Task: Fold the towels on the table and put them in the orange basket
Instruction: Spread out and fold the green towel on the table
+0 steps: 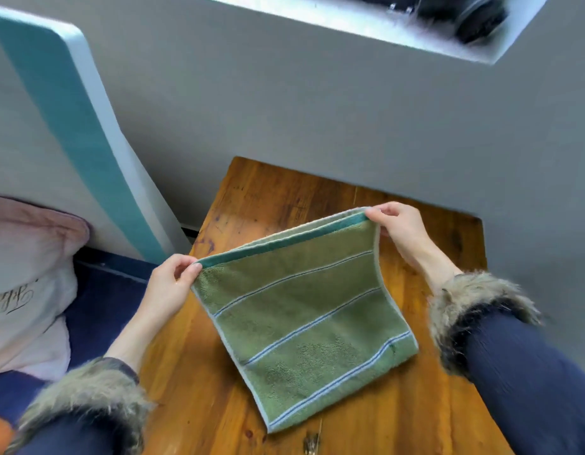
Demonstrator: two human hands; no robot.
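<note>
Pink pillow (25,274) left; teal-edged mattress (71,126) leaning.

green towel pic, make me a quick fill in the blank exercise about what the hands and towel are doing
1. The green towel has thin stripes coloured ____.
2. The left hand and the right hand each pinch a ____ of the towel's far edge.
3. The towel's near end rests on a table made of ____.
4. Both sleeves end in cuffs trimmed with ____.

Missing words: blue; corner; wood; fur
</note>
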